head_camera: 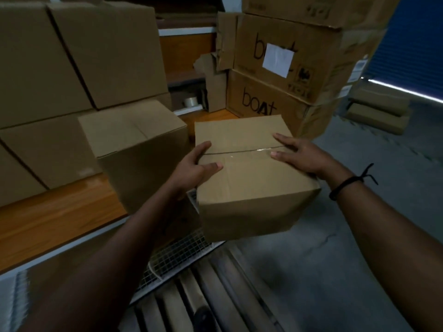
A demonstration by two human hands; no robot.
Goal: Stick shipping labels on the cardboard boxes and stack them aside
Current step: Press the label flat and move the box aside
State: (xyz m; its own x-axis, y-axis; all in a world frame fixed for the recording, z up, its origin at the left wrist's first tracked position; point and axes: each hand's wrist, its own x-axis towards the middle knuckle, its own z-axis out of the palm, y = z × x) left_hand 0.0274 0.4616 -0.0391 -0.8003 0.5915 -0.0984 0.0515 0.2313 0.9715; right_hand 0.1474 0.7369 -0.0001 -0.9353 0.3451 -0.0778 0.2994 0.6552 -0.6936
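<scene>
A taped cardboard box (254, 183) is held between both hands, just beside a plain box (134, 140) that is set on the wooden table (48, 216), and in front of the stacked printed boxes (271, 97). Its left edge is gripped by the left hand (195, 167), with thumb and fingers curled over the top. The right hand (300, 155) is laid flat on the top near the right edge, fingers straight. A white label (278, 59) is seen on one printed box. Whether the held box rests on anything cannot be told.
</scene>
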